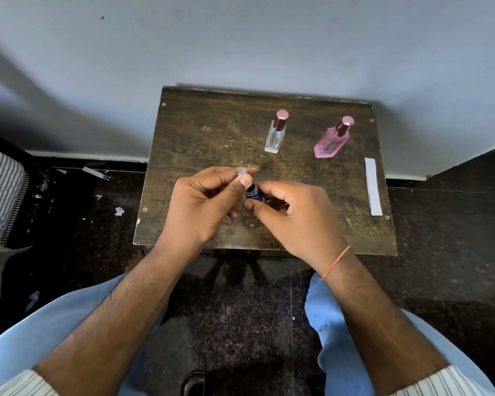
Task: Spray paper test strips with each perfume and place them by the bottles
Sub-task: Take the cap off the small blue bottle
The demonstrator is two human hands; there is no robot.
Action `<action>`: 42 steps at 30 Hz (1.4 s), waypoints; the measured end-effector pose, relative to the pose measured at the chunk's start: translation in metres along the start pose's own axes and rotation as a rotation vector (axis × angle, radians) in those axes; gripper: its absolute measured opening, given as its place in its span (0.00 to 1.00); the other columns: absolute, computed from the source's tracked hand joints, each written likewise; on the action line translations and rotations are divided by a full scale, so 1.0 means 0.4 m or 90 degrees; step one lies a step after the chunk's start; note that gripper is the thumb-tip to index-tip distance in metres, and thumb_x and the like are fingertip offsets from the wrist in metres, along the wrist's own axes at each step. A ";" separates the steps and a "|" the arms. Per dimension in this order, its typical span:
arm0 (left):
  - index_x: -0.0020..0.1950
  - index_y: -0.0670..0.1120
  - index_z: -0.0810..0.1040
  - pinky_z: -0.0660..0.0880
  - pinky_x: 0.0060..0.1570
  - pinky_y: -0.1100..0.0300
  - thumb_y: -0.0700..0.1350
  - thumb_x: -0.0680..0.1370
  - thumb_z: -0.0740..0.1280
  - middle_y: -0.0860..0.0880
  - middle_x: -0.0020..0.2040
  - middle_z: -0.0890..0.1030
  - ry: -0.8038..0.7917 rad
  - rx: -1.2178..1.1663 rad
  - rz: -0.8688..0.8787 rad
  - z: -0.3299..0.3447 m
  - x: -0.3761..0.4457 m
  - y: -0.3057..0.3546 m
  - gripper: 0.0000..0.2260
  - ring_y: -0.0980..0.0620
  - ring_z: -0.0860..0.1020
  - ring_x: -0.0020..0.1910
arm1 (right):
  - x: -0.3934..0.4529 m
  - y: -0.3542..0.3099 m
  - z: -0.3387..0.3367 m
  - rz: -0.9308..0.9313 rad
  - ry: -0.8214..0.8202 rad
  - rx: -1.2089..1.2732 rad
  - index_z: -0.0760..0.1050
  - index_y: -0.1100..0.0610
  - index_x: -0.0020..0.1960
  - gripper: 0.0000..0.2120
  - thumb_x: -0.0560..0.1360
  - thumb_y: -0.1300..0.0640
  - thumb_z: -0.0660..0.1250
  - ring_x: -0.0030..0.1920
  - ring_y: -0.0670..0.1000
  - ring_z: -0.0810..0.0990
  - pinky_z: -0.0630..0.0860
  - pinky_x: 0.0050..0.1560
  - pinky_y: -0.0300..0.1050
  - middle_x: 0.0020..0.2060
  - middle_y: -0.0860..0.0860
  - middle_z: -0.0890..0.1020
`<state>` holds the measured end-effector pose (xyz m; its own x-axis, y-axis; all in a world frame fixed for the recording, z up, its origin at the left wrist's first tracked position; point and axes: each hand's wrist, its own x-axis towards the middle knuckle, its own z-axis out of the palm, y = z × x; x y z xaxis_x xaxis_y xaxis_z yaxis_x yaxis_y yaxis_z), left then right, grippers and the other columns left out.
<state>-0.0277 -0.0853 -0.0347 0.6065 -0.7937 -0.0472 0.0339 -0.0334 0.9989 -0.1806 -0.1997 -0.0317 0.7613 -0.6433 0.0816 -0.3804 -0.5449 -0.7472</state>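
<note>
A small dark blue perfume bottle (253, 194) sits low over the middle of the wooden table (200, 138), gripped by my right hand (295, 215). My left hand (203, 204) pinches the bottle's silver cap (242, 172) between thumb and fingers, right at the bottle's top. A clear bottle (275, 137) with a rose cap stands upright behind them. A pink bottle (332, 141) with a rose cap stands to its right. White paper test strips (373, 186) lie along the table's right edge.
The small table stands against a pale wall (240, 38). Scraps of paper (97, 172) lie on the dark floor to the left. A striped cushion (0, 192) is at the far left. My knees in light blue trousers (329, 324) are below the table.
</note>
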 end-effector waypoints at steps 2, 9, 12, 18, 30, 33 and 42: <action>0.55 0.46 0.89 0.79 0.30 0.63 0.46 0.79 0.74 0.49 0.55 0.89 0.044 -0.035 -0.018 -0.010 0.008 0.011 0.08 0.56 0.82 0.40 | -0.003 0.009 0.004 -0.001 0.006 -0.038 0.87 0.53 0.50 0.10 0.77 0.46 0.76 0.38 0.49 0.81 0.78 0.39 0.51 0.38 0.46 0.85; 0.61 0.51 0.88 0.77 0.51 0.71 0.49 0.82 0.74 0.53 0.57 0.86 0.062 0.291 0.106 -0.122 0.070 0.024 0.09 0.63 0.82 0.52 | -0.010 0.038 0.002 0.052 0.021 0.001 0.88 0.51 0.50 0.08 0.77 0.46 0.78 0.41 0.46 0.83 0.80 0.42 0.51 0.39 0.44 0.85; 0.61 0.59 0.88 0.78 0.62 0.55 0.57 0.80 0.74 0.57 0.63 0.82 0.069 0.454 0.110 -0.133 0.075 -0.016 0.11 0.56 0.80 0.61 | -0.005 0.040 0.002 0.047 0.043 0.029 0.89 0.51 0.54 0.09 0.76 0.48 0.80 0.44 0.47 0.83 0.83 0.44 0.51 0.45 0.44 0.84; 0.58 0.67 0.87 0.57 0.66 0.48 0.66 0.77 0.72 0.63 0.76 0.72 0.055 0.604 0.031 -0.126 0.071 -0.049 0.12 0.53 0.63 0.78 | -0.008 0.050 -0.018 0.066 0.042 0.055 0.89 0.50 0.57 0.11 0.76 0.51 0.82 0.41 0.48 0.82 0.79 0.44 0.41 0.46 0.48 0.83; 0.63 0.70 0.84 0.56 0.70 0.46 0.71 0.77 0.69 0.61 0.79 0.70 0.095 0.656 -0.018 -0.110 0.078 -0.072 0.17 0.52 0.62 0.80 | -0.022 0.082 -0.065 0.062 0.065 0.067 0.89 0.53 0.55 0.09 0.76 0.53 0.81 0.39 0.47 0.80 0.73 0.42 0.32 0.46 0.42 0.84; 0.72 0.64 0.80 0.57 0.75 0.41 0.74 0.73 0.70 0.59 0.79 0.70 0.090 0.682 -0.032 -0.110 0.083 -0.056 0.30 0.51 0.62 0.81 | -0.023 0.089 -0.075 0.060 0.071 0.071 0.89 0.54 0.54 0.08 0.77 0.54 0.81 0.39 0.47 0.79 0.73 0.42 0.32 0.46 0.42 0.85; 0.76 0.47 0.78 0.74 0.64 0.66 0.58 0.74 0.80 0.55 0.67 0.83 -0.199 0.450 0.247 0.007 0.040 -0.024 0.34 0.58 0.80 0.62 | -0.021 0.071 -0.066 0.034 0.061 0.102 0.89 0.54 0.55 0.09 0.76 0.52 0.80 0.39 0.46 0.81 0.74 0.43 0.34 0.48 0.45 0.86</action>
<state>-0.0206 -0.0993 -0.0449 0.2225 -0.9544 0.1989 -0.6958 -0.0126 0.7181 -0.2116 -0.2237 -0.0362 0.6854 -0.7219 0.0952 -0.3254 -0.4206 -0.8469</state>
